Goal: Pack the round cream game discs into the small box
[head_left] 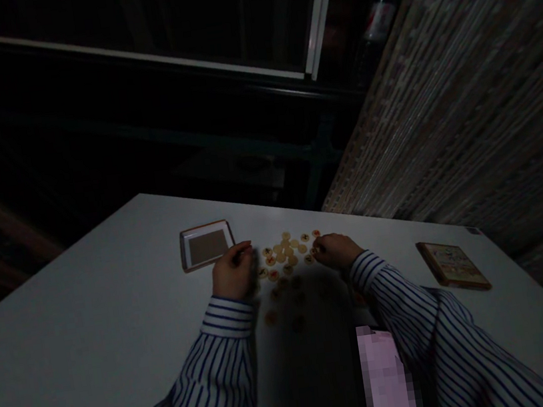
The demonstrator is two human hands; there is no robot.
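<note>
Round wooden Chinese chess pieces [280, 256] lie loosely spread on the white table, some showing red or black characters and others plain. Left of this cluster is my left hand [233, 271], loosely curled with thumb and forefinger a little apart; nothing shows between them. My right hand [337, 250] is closed at the cluster's right edge, its fingertips pinched on a chess piece [313, 251]. The fingers partly cover that piece. Nearer to me, a few more pieces [270, 317] sit in the shadow between my forearms.
An open shallow tray-like box [184, 259] stands beyond my left hand. A flat box with a printed cover [455, 265] lies at the right. A blurred pink screen [384, 376] is near my right forearm. A bead curtain [422, 122] hangs behind the table's right side.
</note>
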